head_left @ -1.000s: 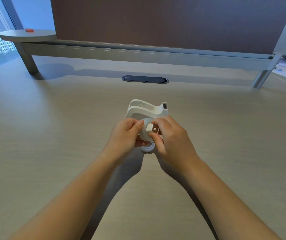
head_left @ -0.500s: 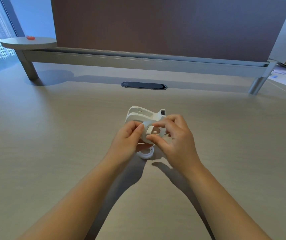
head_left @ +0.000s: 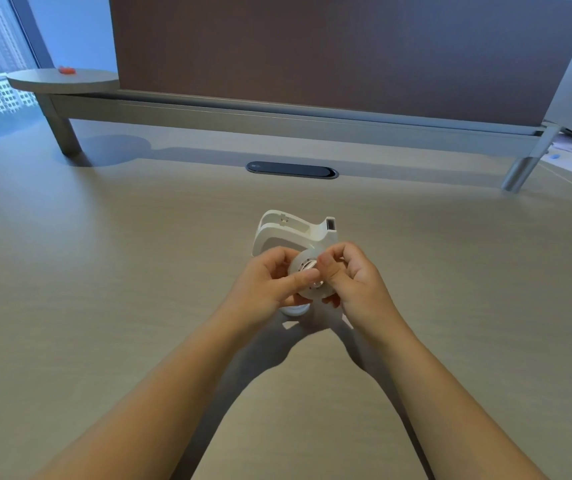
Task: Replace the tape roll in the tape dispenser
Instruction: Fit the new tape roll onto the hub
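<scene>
The small white block pinched half a second ago is gone from view; both hands, left (head_left: 270, 282) and right (head_left: 354, 275), now grip the white tape roll (head_left: 307, 277), thumbs at its hub, just near of the white plastic dispenser (head_left: 291, 233) on the pale desk (head_left: 104, 271); hub probably seated.

Head-worn view, angled down, seemingly close over desk (head_left: 104, 306).

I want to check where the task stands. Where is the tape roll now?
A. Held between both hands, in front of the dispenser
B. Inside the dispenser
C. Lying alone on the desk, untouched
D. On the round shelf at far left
A: the left hand and right hand both grip the roll, while the dispenser stands behind it.
</scene>
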A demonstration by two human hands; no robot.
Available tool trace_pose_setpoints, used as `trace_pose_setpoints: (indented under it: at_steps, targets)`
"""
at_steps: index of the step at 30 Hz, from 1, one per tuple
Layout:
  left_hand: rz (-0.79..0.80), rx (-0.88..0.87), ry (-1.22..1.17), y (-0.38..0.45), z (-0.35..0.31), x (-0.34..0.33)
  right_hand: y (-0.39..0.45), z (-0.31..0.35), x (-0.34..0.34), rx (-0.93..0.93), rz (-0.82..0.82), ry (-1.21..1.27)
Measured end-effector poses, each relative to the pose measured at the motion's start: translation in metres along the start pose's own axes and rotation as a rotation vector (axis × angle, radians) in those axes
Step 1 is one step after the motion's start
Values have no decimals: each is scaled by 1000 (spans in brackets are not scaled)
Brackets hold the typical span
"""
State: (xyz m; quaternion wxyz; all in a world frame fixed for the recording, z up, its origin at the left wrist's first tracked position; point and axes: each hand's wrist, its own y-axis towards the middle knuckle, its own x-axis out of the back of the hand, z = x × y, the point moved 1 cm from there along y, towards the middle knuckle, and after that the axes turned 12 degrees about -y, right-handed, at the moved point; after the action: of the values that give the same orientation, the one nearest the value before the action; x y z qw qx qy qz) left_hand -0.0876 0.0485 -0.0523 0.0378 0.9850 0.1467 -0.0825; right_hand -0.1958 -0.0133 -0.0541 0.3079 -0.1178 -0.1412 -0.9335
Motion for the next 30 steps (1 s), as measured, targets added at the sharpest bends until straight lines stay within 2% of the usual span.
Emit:
trace_pose_setpoints:
  at_steps: [10, 24, 30]
  targets:
    - [-42, -46, -43, -2, 0, 3, -1, 2, -2, 66, -10, 5]
    - [-96, -139, 44, -4, -2, 0, 1, 1, -4, 23, -25, 45]
    - [-38, 18, -128, -1, -7, 3, 1, 11, -2, -14, -36, 64]
